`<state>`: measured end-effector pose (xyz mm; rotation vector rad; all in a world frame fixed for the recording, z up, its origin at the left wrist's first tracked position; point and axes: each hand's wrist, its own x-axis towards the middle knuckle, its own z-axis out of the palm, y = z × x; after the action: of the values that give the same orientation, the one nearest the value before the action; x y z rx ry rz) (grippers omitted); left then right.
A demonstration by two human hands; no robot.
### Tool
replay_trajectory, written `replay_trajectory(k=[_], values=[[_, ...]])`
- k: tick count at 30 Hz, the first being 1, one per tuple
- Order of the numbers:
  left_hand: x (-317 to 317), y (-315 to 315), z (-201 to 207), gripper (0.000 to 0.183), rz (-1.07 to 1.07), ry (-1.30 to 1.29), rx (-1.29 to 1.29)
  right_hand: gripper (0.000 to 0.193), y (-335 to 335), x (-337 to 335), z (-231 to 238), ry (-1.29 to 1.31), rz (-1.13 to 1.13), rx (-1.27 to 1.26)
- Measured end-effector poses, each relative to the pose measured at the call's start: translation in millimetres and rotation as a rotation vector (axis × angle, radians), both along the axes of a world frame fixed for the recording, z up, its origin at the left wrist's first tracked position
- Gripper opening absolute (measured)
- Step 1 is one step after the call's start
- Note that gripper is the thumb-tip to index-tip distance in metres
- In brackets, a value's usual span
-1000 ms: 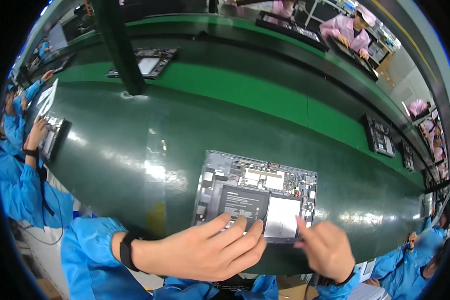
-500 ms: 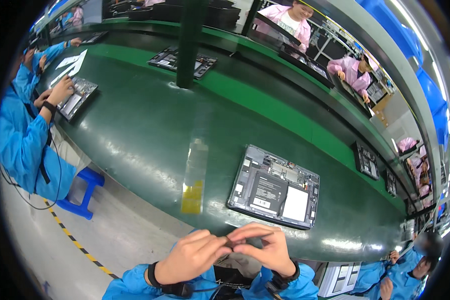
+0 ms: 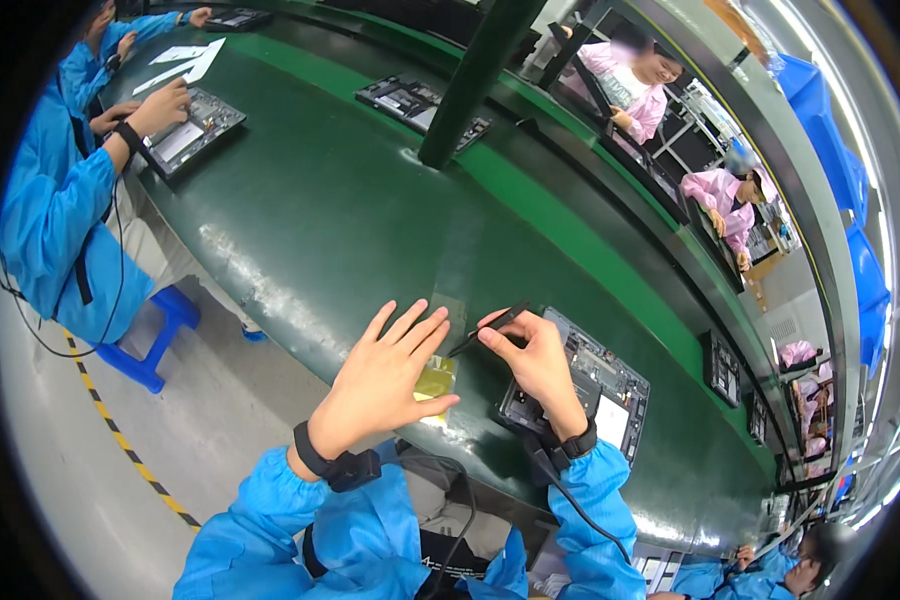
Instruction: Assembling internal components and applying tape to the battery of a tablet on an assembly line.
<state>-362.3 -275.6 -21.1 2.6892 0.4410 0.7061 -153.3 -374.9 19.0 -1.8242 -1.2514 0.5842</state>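
My left hand (image 3: 382,385) is spread flat with its fingers apart, holding nothing, at the edge of a clear strip with yellow film pieces (image 3: 437,378) on the green bench. In my right hand (image 3: 542,372) I grip slim black tweezers (image 3: 492,328), their pointed end slanting down toward the strip beside my left fingers. Beneath and beyond my right hand lies an opened laptop base (image 3: 595,352), its circuit board showing along the far side and a white panel near its right edge. My right hand and wrist cover part of its battery area.
A green post (image 3: 475,85) rises from the bench (image 3: 300,230). Beyond it a belt carries more laptop bases (image 3: 402,98). At left, a co-worker in blue handles another laptop base (image 3: 195,128), near a blue stool (image 3: 155,340). A cable runs from my right wrist.
My hands were together near the bench's front edge; now they are apart and farther forward. My left hand has opened flat, and black tweezers show in my right. The view has shifted.
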Motion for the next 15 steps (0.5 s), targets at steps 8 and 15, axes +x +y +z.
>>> replay_trajectory(k=[8,15], values=[[2.8,2.3,0.1,0.085,0.003,0.000,-0.017,0.021,7.3,-0.3,-2.0,-0.085,0.026,-0.021],[2.1,-0.5,1.0,0.084,0.013,0.009,-0.009,0.021,5.3,1.5,-5.3,-0.047,0.055,0.004]])
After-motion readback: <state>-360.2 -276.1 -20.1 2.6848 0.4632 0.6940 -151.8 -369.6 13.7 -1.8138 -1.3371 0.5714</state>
